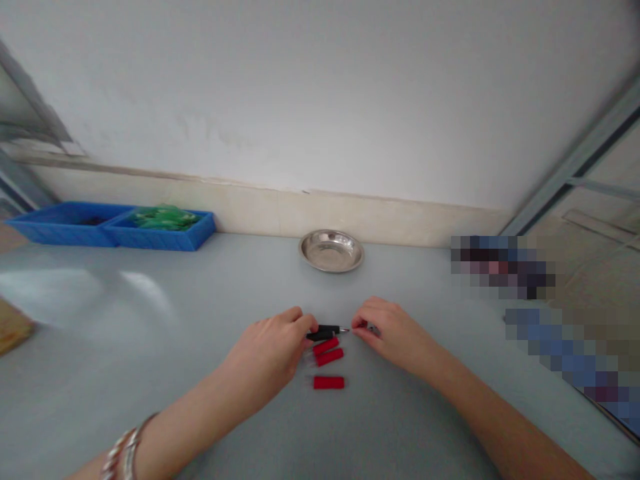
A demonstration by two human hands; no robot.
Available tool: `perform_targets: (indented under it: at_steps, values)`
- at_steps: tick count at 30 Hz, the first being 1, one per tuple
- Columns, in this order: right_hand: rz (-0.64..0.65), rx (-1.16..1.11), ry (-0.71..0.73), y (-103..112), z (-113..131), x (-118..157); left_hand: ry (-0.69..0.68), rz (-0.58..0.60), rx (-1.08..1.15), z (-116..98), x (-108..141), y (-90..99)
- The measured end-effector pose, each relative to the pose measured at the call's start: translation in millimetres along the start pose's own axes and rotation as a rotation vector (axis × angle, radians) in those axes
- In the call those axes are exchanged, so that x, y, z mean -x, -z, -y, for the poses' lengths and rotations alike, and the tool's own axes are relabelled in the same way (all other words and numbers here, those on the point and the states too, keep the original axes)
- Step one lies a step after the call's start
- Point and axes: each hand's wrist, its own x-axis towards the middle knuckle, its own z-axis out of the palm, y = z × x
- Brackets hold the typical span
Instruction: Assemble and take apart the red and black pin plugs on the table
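Note:
My left hand (283,340) is closed around a black pen-like piece (327,329) with a short silver tip pointing right. A second black piece (323,336) lies right beside it, close under my left fingertips; whether it is gripped too I cannot tell. My right hand (383,330) is closed in a pinch just beyond the silver tip; what it holds, if anything, is too small to make out. Three red cylinders with clear ends lie below: an upper one (326,345) and a middle one (330,357) close to my left hand, and a lower one (329,383) apart.
A round metal dish (333,268) stands near the wall. At the back left sits a blue two-part tray (155,239) with green plastic-looking material (167,217) in its right compartment. A brownish object (14,327) shows at the left edge. The grey table (225,287) meets the wall behind.

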Motion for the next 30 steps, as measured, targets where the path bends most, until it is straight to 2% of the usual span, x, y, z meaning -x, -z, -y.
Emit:
perform_targets:
  at_steps: [8,17,30]
  values:
    - [0.078,0.116,-0.002,-3.5,0.9,1.1,-0.009,-0.002,0.015,1.7,0.2,-2.9]
    - [-0.007,0.110,0.028,-2.2,8.3,5.3,-0.014,0.013,-0.005,2.3,-1.3,-4.1]
    - [-0.036,0.082,0.045,-12.7,10.2,-0.8,-0.056,0.012,-0.061,0.1,-0.4,-5.3]
